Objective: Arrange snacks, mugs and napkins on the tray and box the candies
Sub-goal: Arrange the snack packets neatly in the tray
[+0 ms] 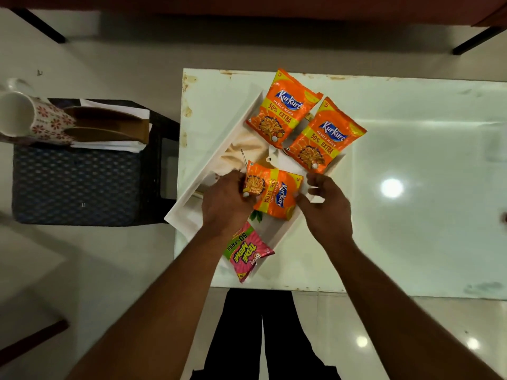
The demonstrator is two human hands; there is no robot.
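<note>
Kurkure packet: over white tray centre, pinched between left hand at 9 o'clock end and right hand at 3 o'clock. Risk: pink Tedhe Medhe packet overhangs tray's 6 o'clock rim; forearm nudge could tip it onto counter.
</note>
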